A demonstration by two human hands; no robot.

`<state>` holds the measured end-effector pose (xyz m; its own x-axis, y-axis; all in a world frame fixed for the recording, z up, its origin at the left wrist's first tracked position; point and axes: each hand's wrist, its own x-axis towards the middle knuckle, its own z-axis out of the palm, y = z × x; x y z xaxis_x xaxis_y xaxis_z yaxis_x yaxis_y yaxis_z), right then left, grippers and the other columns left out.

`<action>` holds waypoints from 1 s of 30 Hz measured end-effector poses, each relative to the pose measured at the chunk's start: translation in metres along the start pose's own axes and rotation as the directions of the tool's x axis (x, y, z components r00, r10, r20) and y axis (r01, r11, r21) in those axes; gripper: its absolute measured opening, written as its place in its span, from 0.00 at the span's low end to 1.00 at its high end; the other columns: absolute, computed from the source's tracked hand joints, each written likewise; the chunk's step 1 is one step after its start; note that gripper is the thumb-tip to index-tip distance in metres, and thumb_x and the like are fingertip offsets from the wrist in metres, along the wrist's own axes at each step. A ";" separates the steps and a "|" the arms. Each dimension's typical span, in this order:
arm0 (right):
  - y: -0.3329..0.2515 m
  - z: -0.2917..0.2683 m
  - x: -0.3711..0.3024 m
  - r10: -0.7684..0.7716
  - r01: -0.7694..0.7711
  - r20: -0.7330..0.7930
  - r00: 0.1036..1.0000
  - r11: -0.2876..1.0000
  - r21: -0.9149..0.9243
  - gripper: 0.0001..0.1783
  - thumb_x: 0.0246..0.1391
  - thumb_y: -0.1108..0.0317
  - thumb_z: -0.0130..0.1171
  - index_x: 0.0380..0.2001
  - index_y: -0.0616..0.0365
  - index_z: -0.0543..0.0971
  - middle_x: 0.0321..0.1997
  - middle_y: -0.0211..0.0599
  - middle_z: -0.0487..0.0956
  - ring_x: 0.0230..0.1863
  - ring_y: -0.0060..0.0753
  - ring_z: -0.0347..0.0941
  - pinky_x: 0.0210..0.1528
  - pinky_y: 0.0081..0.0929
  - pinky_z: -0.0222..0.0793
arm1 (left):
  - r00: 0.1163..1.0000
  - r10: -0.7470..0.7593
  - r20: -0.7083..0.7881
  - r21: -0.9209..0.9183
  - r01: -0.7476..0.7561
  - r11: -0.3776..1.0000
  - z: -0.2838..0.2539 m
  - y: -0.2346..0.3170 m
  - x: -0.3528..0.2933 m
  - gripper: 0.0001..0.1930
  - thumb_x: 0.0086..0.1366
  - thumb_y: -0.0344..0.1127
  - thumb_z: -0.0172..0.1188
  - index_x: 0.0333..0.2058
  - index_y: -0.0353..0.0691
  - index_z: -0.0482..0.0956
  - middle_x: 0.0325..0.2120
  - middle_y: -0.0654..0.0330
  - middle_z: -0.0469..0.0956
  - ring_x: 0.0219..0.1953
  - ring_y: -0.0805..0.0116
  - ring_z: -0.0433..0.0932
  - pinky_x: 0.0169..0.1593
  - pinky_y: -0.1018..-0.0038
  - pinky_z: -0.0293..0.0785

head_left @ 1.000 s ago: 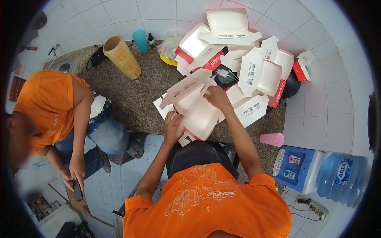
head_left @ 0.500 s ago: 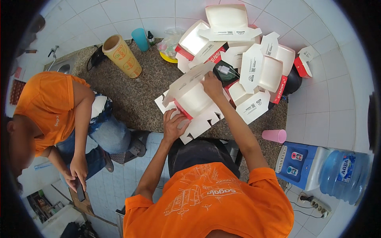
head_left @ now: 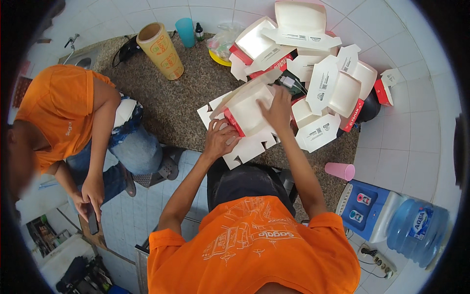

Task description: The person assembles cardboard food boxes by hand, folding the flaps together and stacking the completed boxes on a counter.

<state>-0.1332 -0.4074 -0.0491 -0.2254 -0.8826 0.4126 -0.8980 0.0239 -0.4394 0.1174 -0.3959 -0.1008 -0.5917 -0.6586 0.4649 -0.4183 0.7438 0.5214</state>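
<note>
A red-and-white cardboard food box, partly folded up, lies in front of me on flat white cardboard blanks. My left hand grips the box's red near-left wall with its fingers curled and pressed on it. At the box's right side is my right hand, thumb spread from the fingers over the white inside; it is a little blurred and seems to hold nothing. The box's lid flap stands tilted along its far-left side.
Several opened boxes are heaped at the back right, beside a white charger. A yellow film roll, blue cup and pink cup stand around. A seated person with a phone is at left, a water dispenser at right.
My right hand has moved off the raised lid flap to the box's right side, its thumb now apart from the fingers. My left hand stays on the red wall. The whole view has shifted slightly.
</note>
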 end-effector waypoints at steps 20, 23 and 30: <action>-0.077 0.037 -0.033 -0.026 0.111 0.495 0.869 0.983 -0.144 0.14 0.61 0.63 0.55 0.42 0.63 0.76 0.23 0.49 0.83 0.25 0.52 0.83 0.26 0.47 0.78 | 0.850 -0.517 0.102 0.187 0.494 0.849 0.006 0.005 0.014 0.47 0.42 0.56 0.79 0.63 0.53 0.75 0.44 0.53 0.83 0.44 0.52 0.81 0.45 0.54 0.80; -0.077 0.035 -0.028 -0.060 0.128 0.517 0.854 0.987 -0.096 0.15 0.58 0.65 0.56 0.43 0.65 0.76 0.24 0.51 0.84 0.25 0.55 0.83 0.27 0.49 0.78 | 0.829 -0.553 0.081 0.147 0.539 0.830 0.013 0.005 0.010 0.49 0.42 0.58 0.78 0.65 0.54 0.73 0.46 0.53 0.83 0.45 0.52 0.82 0.46 0.54 0.80; -0.078 0.032 -0.029 -0.046 0.128 0.522 0.852 0.984 -0.121 0.12 0.57 0.65 0.57 0.41 0.61 0.76 0.23 0.45 0.83 0.25 0.52 0.83 0.27 0.47 0.77 | 0.822 -0.570 0.016 0.129 0.563 0.816 0.021 0.006 0.007 0.48 0.41 0.58 0.78 0.64 0.54 0.74 0.48 0.56 0.83 0.48 0.54 0.81 0.47 0.54 0.79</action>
<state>-0.0446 -0.3982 -0.0525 0.0468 -0.9979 -0.0443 -0.9584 -0.0324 -0.2837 0.0963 -0.3933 -0.1093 -0.2586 -0.9632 0.0736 -0.7638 0.2506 0.5948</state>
